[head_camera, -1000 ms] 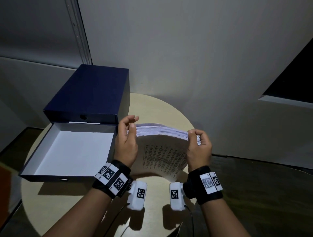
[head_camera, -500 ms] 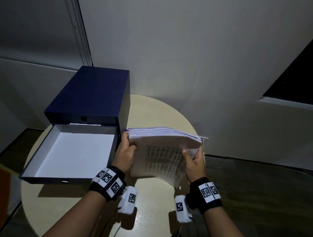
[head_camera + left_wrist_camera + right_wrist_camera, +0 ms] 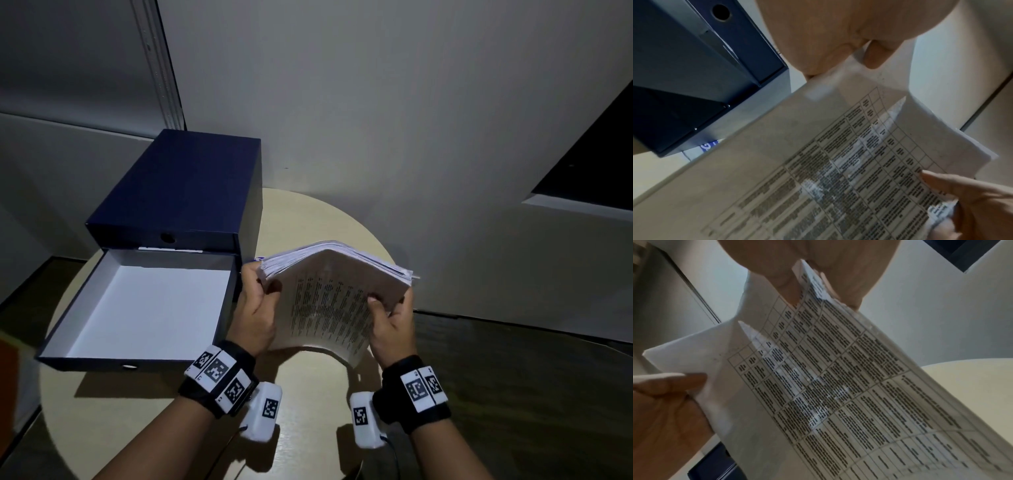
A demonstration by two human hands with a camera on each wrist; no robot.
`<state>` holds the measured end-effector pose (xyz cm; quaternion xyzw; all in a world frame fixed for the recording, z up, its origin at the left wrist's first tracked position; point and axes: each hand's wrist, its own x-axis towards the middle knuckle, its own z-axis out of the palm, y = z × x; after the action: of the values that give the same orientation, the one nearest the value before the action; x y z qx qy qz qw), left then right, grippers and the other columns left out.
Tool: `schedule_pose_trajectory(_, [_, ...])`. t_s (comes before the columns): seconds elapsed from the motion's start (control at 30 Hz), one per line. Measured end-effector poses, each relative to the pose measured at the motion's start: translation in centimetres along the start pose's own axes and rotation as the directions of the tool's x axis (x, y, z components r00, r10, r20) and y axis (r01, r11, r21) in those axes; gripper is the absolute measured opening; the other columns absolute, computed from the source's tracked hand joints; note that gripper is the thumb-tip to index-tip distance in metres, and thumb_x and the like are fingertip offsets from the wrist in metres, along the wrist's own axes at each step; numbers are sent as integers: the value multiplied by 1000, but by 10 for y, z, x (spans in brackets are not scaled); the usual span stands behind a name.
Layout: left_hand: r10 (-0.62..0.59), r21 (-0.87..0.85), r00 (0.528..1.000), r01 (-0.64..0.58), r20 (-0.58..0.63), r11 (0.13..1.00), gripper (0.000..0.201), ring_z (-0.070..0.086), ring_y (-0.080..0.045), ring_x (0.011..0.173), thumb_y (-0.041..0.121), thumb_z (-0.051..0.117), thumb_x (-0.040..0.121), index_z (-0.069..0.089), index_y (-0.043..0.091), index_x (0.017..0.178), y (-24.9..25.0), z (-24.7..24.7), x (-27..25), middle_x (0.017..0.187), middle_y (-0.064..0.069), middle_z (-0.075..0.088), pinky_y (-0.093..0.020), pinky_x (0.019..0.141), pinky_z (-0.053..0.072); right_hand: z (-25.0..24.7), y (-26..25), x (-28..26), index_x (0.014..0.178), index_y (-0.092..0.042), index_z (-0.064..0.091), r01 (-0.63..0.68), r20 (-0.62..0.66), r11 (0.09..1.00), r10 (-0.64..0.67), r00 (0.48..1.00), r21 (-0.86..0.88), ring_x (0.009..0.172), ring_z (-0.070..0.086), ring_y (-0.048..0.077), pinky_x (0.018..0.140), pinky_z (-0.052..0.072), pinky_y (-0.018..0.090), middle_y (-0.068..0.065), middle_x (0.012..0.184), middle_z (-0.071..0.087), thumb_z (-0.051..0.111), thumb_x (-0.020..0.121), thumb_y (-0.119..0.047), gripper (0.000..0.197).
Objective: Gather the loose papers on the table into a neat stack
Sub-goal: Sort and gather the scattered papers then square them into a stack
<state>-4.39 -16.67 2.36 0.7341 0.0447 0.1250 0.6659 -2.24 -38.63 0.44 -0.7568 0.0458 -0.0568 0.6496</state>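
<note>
A thick stack of printed papers [image 3: 329, 301] stands on edge over the round table [image 3: 137, 428], its top edges uneven and its printed face bowed toward me. My left hand [image 3: 255, 308] grips the stack's left edge, thumb on the front sheet. My right hand [image 3: 394, 317] grips the right edge, thumb pressed on the printed face. The left wrist view shows the table-printed sheet [image 3: 838, 170] with my left hand [image 3: 838, 48] at its top edge. In the right wrist view the right hand [image 3: 813, 275] pinches the stack [image 3: 838, 386] near a corner.
A dark blue drawer box [image 3: 178, 192] stands at the table's back left, its white-lined drawer [image 3: 144, 308] pulled out toward me, close beside my left hand. A grey wall [image 3: 376, 102] rises just behind the table. Dark floor [image 3: 531, 394] lies to the right.
The stack dropped from its raised position, then tilted up again. Both hands slid from the top edge down to the side edges, and the top sheets now fan out unevenly.
</note>
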Motion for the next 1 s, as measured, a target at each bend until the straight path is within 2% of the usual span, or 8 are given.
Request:
schedule_pose_trajectory(0.13, [-85, -31, 995, 87, 43, 996, 28, 62, 1, 102, 9, 50, 94, 41, 32, 108, -8, 1, -3, 111, 9, 62, -40, 94, 46, 6, 5, -8, 145, -22, 29, -7, 76, 990, 18, 997, -140, 96, 56, -15, 91, 51, 26, -22, 109, 57, 53, 98, -11, 54])
schedule_pose_trajectory(0.2, [-34, -38, 999, 34, 10, 999, 27, 62, -12, 106, 29, 57, 87, 43, 29, 110, -4, 0, -2, 110, 2, 62, -43, 97, 48, 3, -1, -6, 139, -26, 36, 5, 72, 991, 5, 997, -131, 102, 57, -9, 91, 52, 25, -22, 108, 58, 56, 96, -11, 50])
schedule_pose_trajectory(0.3, [79, -71, 994, -84, -76, 994, 35, 61, -11, 99, 48, 56, 82, 48, 26, 109, 15, 1, 4, 105, 5, 62, -26, 88, 48, 0, -19, 1, 116, -37, 47, 90, -11, 996, -90, 996, -4, 100, 64, 9, 81, 55, 28, -7, 108, 64, 67, 87, -29, 36])
schedule_pose_trajectory(0.4, [88, -111, 987, -103, -137, 988, 24, 63, -21, 105, 46, 54, 88, 53, 27, 103, 29, 5, 15, 105, 0, 71, -40, 93, 48, 5, -37, 12, 100, -33, 59, 176, -147, 982, -165, 975, 63, 100, 63, 27, 84, 55, 47, 0, 106, 66, 63, 82, -50, 25])
schedule_pose_trajectory(0.57, [2, -99, 986, -19, -169, 995, 19, 63, -17, 112, 28, 42, 97, 59, 28, 106, 28, 11, 22, 107, 6, 74, -51, 104, 43, 16, -46, 19, 80, -30, 64, 97, -261, 994, -79, 962, 58, 88, 64, 18, 83, 56, 44, -9, 86, 68, 61, 84, -46, 17])
schedule_pose_trajectory(0.83, [53, -115, 989, -69, -136, 991, 17, 55, -12, 124, 28, 40, 99, 48, 28, 115, 31, 9, 21, 118, 9, 70, -47, 110, 37, 14, -50, 19, 94, -32, 62, 138, -218, 989, -124, 968, 52, 100, 64, 22, 89, 53, 56, -6, 99, 69, 61, 82, -43, 17])
schedule_pose_trajectory(0.93, [119, -201, 992, -127, -51, 971, 54, 53, -15, 126, 36, 58, 84, 34, 21, 130, 16, -3, 14, 132, -4, 58, -35, 106, 42, 4, -36, 11, 120, -35, 50, 172, -95, 981, -163, 982, 91, 117, 59, 26, 100, 48, 54, 1, 122, 62, 69, 83, -34, 42])
schedule_pose_trajectory(1.0, [40, -147, 999, -36, 26, 988, 69, 55, -17, 124, 30, 65, 75, 31, 19, 135, -2, -10, 5, 133, -7, 55, -31, 103, 46, -1, -21, 0, 126, -43, 40, 98, 6, 994, -99, 995, 42, 118, 58, 14, 103, 47, 50, -3, 125, 59, 66, 90, -17, 52])
